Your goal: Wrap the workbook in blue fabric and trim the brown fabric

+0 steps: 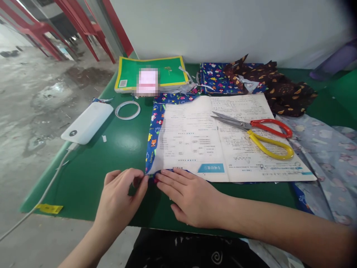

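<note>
An open book (189,126) lies on the green table (125,145), with blue patterned fabric (152,141) folded over its left edge and part of its top edge. At the book's near left corner, my left hand (119,193) pinches the fabric between thumb and forefinger. My right hand (192,195) lies flat on the near edge beside it, fingers stretched over the folded fabric. Scissors (248,128) with one red and one yellow handle rest across the right page, their blades pointing left. Part of the corner is hidden under my fingers.
Left of the book are a roll of tape (127,110) and a white power bank (87,123) with a cable. A green book (153,72), folded blue fabric (214,76) and brown fabric (284,85) lie behind. Grey patterned fabric (331,160) spreads at the right.
</note>
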